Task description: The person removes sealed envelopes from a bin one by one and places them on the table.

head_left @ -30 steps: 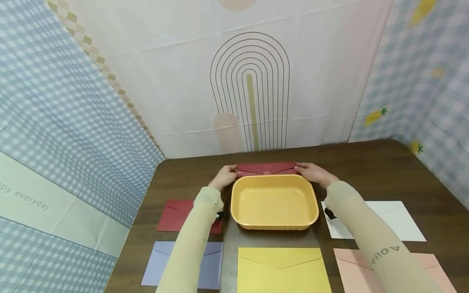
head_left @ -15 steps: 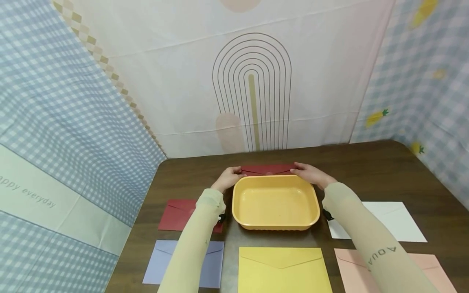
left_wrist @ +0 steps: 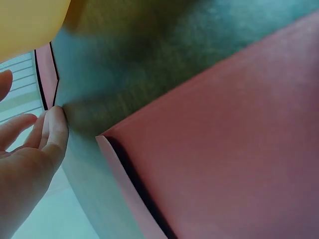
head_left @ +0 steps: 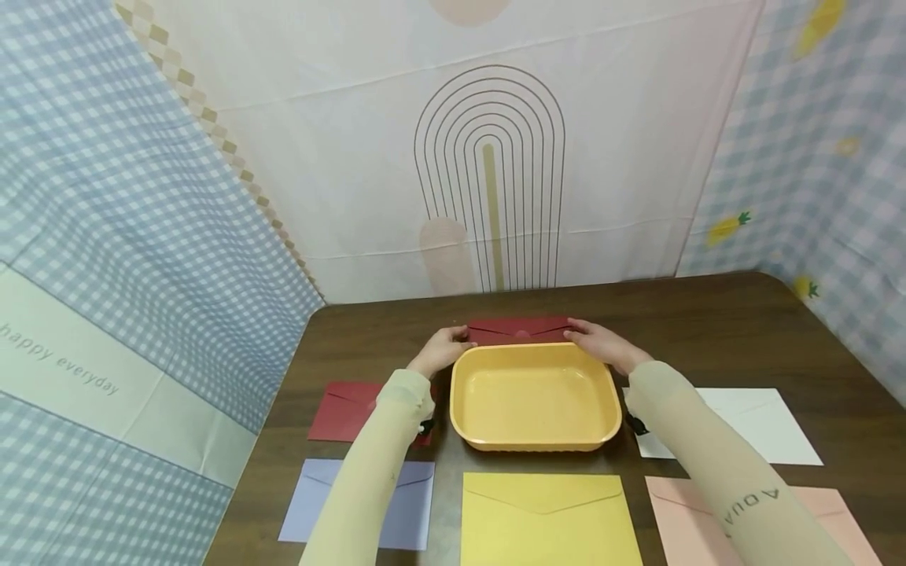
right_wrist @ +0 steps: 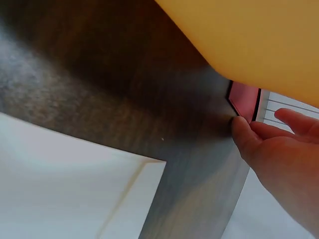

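Note:
A dark red envelope lies at the back of the table, just behind a yellow plastic tray. The tray's rim covers the envelope's front part. At the envelope's left end is my left hand; in the left wrist view its fingertips touch the end, with the thumb held apart. My right hand touches the opposite end, and in the right wrist view one fingertip meets the corner. Neither hand appears to pinch the envelope.
Another red envelope and a lavender envelope lie left, partly under my left sleeve. A yellow envelope lies in front. A white envelope and a pink envelope lie right. Patterned cloth hangs behind the table.
The yellow tray has shifted slightly toward me. Both hands stay at the ends of the back red envelope, with only small finger shifts. The head view has turned slightly left.

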The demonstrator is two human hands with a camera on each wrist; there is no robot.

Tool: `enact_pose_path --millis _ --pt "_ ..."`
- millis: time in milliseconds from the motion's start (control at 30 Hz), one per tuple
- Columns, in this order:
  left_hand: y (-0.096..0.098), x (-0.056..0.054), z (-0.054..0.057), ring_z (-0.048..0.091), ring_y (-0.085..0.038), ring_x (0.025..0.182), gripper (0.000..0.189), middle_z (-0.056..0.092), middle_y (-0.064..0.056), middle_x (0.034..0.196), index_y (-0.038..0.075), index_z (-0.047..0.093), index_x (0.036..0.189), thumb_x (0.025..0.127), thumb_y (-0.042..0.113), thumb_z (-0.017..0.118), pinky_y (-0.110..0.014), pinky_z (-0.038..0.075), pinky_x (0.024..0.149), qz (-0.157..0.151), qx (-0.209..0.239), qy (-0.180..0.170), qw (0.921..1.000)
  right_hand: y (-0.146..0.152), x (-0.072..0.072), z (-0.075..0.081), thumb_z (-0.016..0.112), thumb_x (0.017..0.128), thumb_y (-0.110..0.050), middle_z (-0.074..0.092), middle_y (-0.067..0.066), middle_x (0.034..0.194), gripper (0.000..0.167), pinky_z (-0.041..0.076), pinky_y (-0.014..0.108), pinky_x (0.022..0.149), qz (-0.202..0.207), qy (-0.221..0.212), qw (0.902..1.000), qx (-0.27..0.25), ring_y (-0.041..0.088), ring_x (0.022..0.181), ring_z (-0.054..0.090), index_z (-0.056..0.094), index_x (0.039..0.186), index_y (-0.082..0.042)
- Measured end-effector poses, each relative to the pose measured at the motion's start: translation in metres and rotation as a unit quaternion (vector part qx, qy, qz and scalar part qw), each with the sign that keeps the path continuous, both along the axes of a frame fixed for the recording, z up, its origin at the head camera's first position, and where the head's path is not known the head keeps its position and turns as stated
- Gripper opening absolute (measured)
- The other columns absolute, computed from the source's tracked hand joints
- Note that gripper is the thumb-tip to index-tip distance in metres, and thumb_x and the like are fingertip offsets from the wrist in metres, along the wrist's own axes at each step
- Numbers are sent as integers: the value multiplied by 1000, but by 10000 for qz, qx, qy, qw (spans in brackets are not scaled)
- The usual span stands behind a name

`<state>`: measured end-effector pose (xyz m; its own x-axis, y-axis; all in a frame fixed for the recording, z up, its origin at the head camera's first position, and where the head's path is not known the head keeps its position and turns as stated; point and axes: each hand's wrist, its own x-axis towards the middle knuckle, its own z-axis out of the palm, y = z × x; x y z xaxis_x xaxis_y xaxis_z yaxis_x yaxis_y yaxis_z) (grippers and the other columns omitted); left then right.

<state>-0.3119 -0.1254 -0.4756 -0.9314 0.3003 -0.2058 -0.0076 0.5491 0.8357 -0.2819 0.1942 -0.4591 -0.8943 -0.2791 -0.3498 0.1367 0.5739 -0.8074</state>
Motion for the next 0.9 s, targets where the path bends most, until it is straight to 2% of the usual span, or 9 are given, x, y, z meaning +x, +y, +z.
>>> enact_pose_path --millis 233,367,533,633,800,900 --pt "-1 1 7 39 -33 142 49 43 -15 154 1 41 152 106 18 50 -47 32 115 -162 -318 157 9992 5 2 2 35 110 -32 14 32 161 61 17 62 116 -153 235 9996 5 50 147 14 16 159 1" --pt "-9 1 14 50 -34 133 46 51 -18 147 1 46 149 105 16 51 -47 40 109 -182 -773 702 9944 21 7 7 36 110 -35 22 31 159 62 22 63 114 -309 754 9965 181 50 145 21 21 158 1" --pt "-40 -3 20 57 -37 122 42 61 -24 131 -4 53 141 102 11 56 -48 44 103 -69 -1366 1531 9787 62 21 11 36 109 -40 29 34 155 64 27 65 110 -528 1416 9874 461 53 140 29 28 155 4" --pt "-70 -2 26 56 -39 123 41 61 -25 130 -6 55 138 101 11 57 -49 43 105 71 -1597 1842 9698 96 34 13 33 109 -43 28 36 154 66 28 68 107 -701 1510 9840 636 56 138 29 27 155 4" --pt "-116 12 40 52 -45 125 43 59 -28 132 -7 56 136 101 17 58 -53 38 107 42 -2273 2422 9432 148 65 17 32 109 -46 20 36 157 70 30 71 102 -1176 1307 9840 298 60 135 29 17 159 0" --pt "-131 28 50 50 -46 126 46 57 -27 135 -3 54 140 102 24 58 -58 37 107 159 -2433 2615 9339 164 86 24 34 107 -50 17 32 160 72 32 71 99 -1392 1311 9810 324 59 135 29 12 161 -6"
